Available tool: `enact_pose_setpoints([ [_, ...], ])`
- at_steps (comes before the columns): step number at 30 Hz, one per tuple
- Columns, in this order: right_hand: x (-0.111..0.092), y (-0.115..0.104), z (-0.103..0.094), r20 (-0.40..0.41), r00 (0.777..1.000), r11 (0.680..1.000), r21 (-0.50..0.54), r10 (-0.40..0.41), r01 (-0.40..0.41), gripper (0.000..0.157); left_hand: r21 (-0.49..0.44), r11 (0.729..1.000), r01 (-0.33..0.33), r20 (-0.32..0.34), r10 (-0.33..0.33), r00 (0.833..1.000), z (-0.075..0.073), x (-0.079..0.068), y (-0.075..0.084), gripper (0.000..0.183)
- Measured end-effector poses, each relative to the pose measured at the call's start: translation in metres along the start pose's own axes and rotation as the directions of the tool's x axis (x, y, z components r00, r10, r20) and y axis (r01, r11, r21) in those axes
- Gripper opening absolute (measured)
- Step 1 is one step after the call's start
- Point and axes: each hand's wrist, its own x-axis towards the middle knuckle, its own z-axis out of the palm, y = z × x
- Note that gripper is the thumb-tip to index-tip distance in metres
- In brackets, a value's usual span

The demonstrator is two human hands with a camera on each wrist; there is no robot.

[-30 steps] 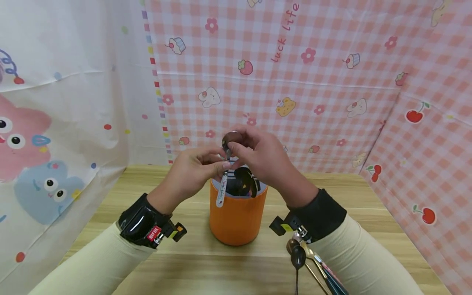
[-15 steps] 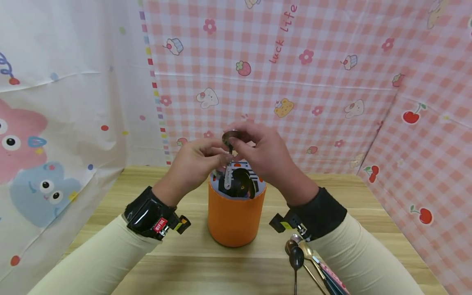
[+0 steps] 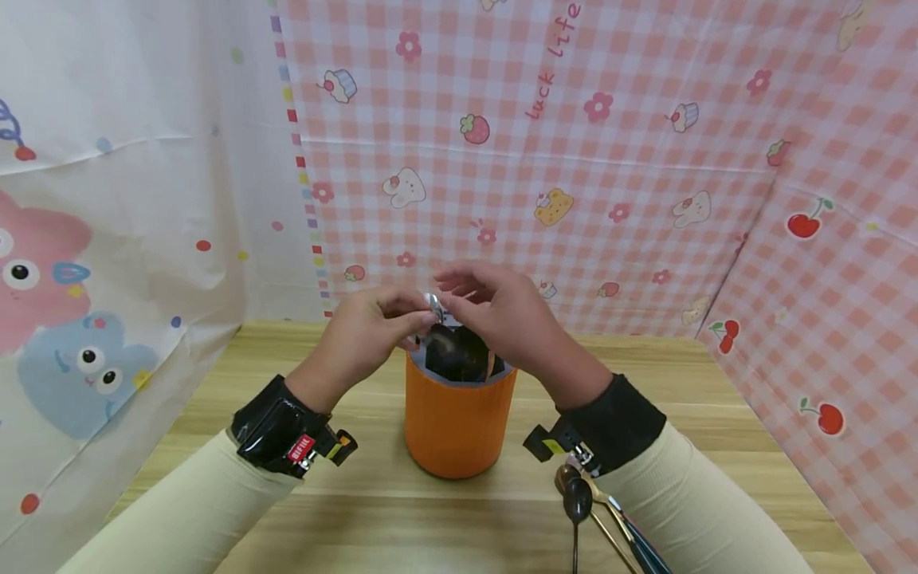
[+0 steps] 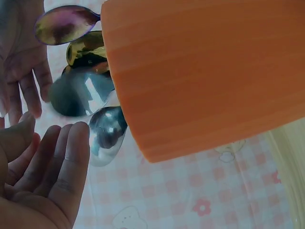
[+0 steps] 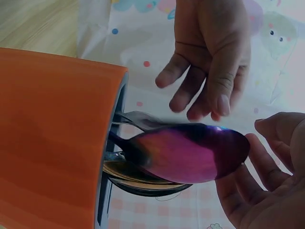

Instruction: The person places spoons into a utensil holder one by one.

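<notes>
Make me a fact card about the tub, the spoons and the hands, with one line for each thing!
Tub: orange, upright on the wooden table
Spoons inside: round ends up, including a purple spoon and a silver spoon
Spoons outside: a dark spoon on the table, right of the tub
Left hand: open, near the spoon tops
Right hand: open, near them too
Touching: can't tell
Back cloth: pink checks with strawberries

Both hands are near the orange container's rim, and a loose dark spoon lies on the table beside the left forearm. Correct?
Wrong side: the head view shows the loose dark spoon on the table beside the right forearm. The rest stands.
</notes>
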Motion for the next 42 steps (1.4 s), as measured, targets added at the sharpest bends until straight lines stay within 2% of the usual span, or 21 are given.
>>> enact_pose_setpoints([
  [5,-0.007,0.001,-0.004,-0.012,1.0,1.0,0.017,0.015,-0.015,0.02,-0.014,1.0,0.006,0.0,-0.006,1.0,-0.001,-0.006,0.003,0.013],
  [11,-0.016,0.005,-0.005,-0.012,0.999,0.999,0.028,-0.03,0.03,0.017,0.012,0.997,-0.074,0.027,0.073,0.997,0.006,-0.016,0.011,0.012],
  [14,-0.021,0.007,-0.007,-0.01,0.999,0.998,0.04,-0.037,0.037,0.018,0.006,0.996,-0.093,0.05,0.093,0.994,0.011,-0.021,0.017,0.015],
  [18,-0.03,0.012,-0.009,-0.016,1.0,0.999,0.039,-0.017,0.018,0.016,-0.004,0.993,-0.12,0.09,0.119,0.989,0.02,-0.026,0.021,0.015],
  [22,-0.039,0.019,-0.01,-0.033,0.999,0.998,0.062,0.006,-0.004,0.013,0.005,0.987,-0.163,0.136,0.161,0.978,0.028,-0.03,0.021,0.008],
  [30,-0.055,0.03,-0.008,-0.016,0.995,0.986,0.141,0.094,-0.091,0.014,0.008,0.991,-0.131,0.203,0.127,0.971,0.04,-0.035,0.017,0.01],
  [36,-0.063,0.035,-0.01,-0.06,0.993,0.99,0.103,0.106,-0.1,0.014,-0.022,0.99,-0.139,0.239,0.141,0.961,0.05,-0.037,0.012,0.008],
  [42,-0.071,0.041,-0.011,-0.072,0.99,0.989,0.101,0.118,-0.11,0.011,-0.054,0.993,-0.109,0.265,0.119,0.957,0.06,-0.04,0.008,0.011],
])
